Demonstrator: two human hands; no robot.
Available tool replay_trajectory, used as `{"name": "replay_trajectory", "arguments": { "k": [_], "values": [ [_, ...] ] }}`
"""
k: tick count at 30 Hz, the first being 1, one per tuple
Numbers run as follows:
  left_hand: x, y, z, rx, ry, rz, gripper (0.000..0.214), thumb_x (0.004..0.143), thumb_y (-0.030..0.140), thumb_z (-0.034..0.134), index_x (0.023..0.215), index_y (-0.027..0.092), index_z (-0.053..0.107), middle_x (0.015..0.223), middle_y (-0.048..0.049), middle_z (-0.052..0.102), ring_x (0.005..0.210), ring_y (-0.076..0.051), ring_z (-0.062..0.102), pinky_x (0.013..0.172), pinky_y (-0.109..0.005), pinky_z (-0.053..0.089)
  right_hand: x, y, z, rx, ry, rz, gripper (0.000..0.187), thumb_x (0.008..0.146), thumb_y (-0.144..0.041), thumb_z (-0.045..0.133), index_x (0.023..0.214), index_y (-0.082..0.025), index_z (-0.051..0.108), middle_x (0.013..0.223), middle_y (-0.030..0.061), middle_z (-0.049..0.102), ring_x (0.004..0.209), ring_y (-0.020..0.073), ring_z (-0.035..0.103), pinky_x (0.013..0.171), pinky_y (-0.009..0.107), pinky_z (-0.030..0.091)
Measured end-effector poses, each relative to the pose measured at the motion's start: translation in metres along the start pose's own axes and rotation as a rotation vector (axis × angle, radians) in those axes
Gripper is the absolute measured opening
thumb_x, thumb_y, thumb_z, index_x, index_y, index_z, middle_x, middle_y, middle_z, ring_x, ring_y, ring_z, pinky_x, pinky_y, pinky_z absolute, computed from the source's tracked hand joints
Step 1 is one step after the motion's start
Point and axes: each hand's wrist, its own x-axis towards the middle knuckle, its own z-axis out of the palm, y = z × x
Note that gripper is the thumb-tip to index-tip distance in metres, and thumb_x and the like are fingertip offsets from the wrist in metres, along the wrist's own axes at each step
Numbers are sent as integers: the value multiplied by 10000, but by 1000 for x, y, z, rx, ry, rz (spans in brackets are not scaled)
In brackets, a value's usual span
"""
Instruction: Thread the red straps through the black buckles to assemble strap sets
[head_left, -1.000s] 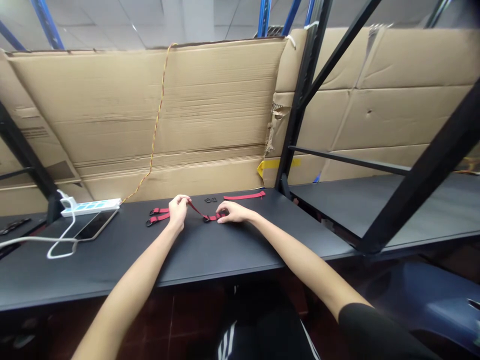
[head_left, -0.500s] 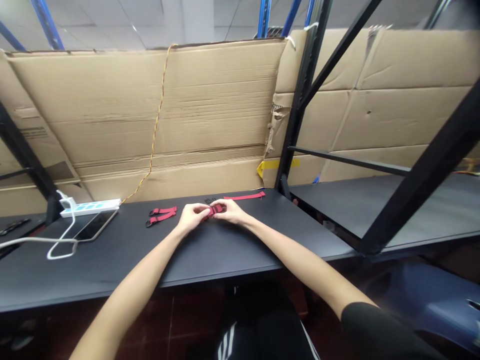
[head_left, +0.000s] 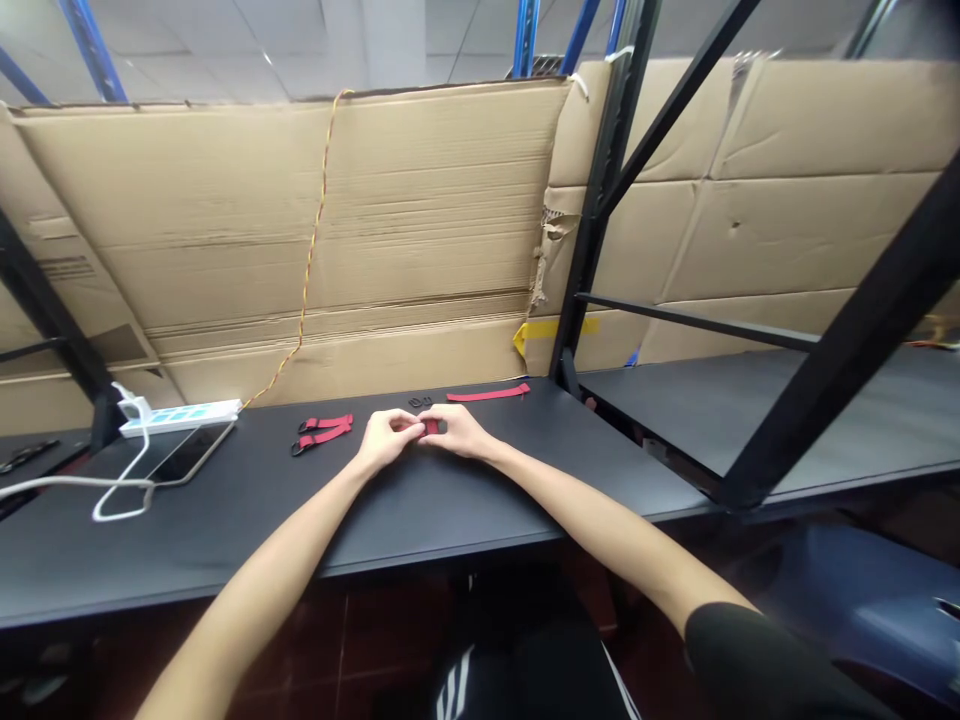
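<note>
My left hand (head_left: 384,440) and my right hand (head_left: 459,432) meet at the middle of the black table (head_left: 420,500). Both are closed on a short red strap (head_left: 430,426) folded between the fingertips; most of it is hidden by the fingers. Two finished red straps with black buckles (head_left: 322,432) lie to the left of my hands. A flat red strap (head_left: 487,394) lies behind my right hand, and small black rings (head_left: 420,402) sit just behind the hands.
A white power strip (head_left: 180,414), a phone (head_left: 187,452) and a white cable (head_left: 112,490) lie at the table's left. Cardboard sheets (head_left: 360,230) wall the back. Black rack posts (head_left: 592,210) stand to the right, with a blue chair (head_left: 862,600) at lower right.
My left hand has moved right from the stretched-out strap end and joined my right hand. The red strap, earlier pulled long between the hands, is now folded up between them.
</note>
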Motion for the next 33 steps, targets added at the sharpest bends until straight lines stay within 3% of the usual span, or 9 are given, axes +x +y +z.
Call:
{"name": "replay_trajectory", "arguments": {
  "k": [3, 9, 14, 19, 23, 27, 30, 33],
  "values": [
    [0, 0, 0, -53, -9, -5, 254, 663, 365, 738, 776, 139, 709, 776, -81, 734, 719, -200, 671, 679, -300, 521, 1, -2, 2, 88, 9, 42, 325, 708, -370, 753, 970, -182, 717, 862, 56, 690, 783, 192, 618, 761, 321, 477],
    [1, 2, 0, -219, 59, -43, 269, 680, 378, 735, 781, 132, 689, 740, -61, 709, 671, -167, 645, 646, -276, 507, 5, 4, 0, 574, 86, 266, 375, 755, -455, 674, 991, -166, 715, 885, 68, 719, 784, 196, 658, 781, 350, 515],
    [0, 4, 0, -258, 49, -70, 284, 656, 377, 759, 764, 127, 679, 700, -49, 692, 627, -151, 625, 605, -263, 493, 4, 10, -3, 629, 104, 320, 351, 697, -429, 731, 892, -137, 737, 760, 58, 714, 630, 161, 624, 713, 337, 519],
    [0, 0, 0, -230, 72, -76, 363, 626, 381, 786, 854, 127, 663, 687, -40, 687, 620, -156, 631, 605, -270, 503, 3, 7, 1, 716, 84, 364, 375, 674, -443, 749, 876, -127, 736, 782, 66, 723, 689, 179, 655, 754, 350, 531],
    [-1, 3, -1, -55, 63, -1, 391, 712, 427, 712, 965, 134, 664, 795, -66, 704, 727, -187, 661, 707, -312, 528, 3, 5, 3, 768, 64, 395, 389, 637, -417, 778, 907, -142, 730, 808, 61, 732, 742, 195, 680, 804, 371, 531],
    [-3, 11, -5, 299, -26, 241, 434, 720, 398, 720, 1109, 215, 655, 1107, -75, 680, 1039, -234, 611, 938, -360, 462, 3, 7, 4, 781, 112, 450, 392, 577, -390, 810, 874, -148, 728, 792, 56, 732, 724, 199, 680, 777, 375, 537],
    [-5, 15, -8, 519, -72, 335, 383, 776, 376, 675, 1134, 241, 660, 1098, -65, 683, 1027, -235, 598, 947, -370, 433, 3, 9, 1, 775, 100, 475, 376, 561, -362, 813, 854, -142, 729, 765, 50, 727, 698, 191, 667, 760, 370, 537],
    [-4, 17, -14, 728, -78, 331, 333, 799, 379, 645, 1096, 233, 687, 1036, -83, 696, 1008, -267, 585, 939, -413, 400, 5, 12, -6, 680, 118, 471, 296, 575, -322, 791, 800, -139, 733, 693, 37, 710, 632, 169, 638, 722, 346, 528]
  ]
}}
